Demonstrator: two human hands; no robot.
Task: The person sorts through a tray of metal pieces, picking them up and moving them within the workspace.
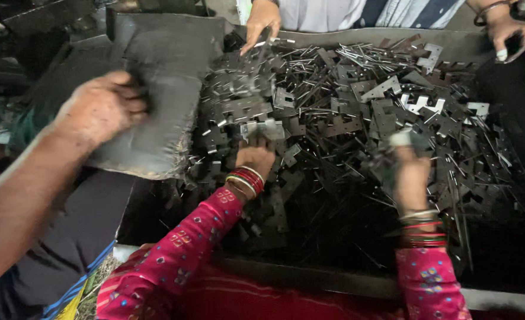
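A small plate (262, 128) sits pinched in the left hand (255, 157), fingers closed on it, above the heap of dark metal parts (357, 112) filling the tray (333, 278). The right hand (410, 175), blurred, grips another piece (402, 138) over the heap. At left, another person's hand (99, 109) presses a grey sheet (162, 77). Two more hands (261, 21) (508, 29) reach in from the far side.

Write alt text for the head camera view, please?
Two hands in pink sleeves, left hand and right hand, each grip flat metal pieces over a bin heaped with dark metal parts. Other people's hands reach in from the left and far side.
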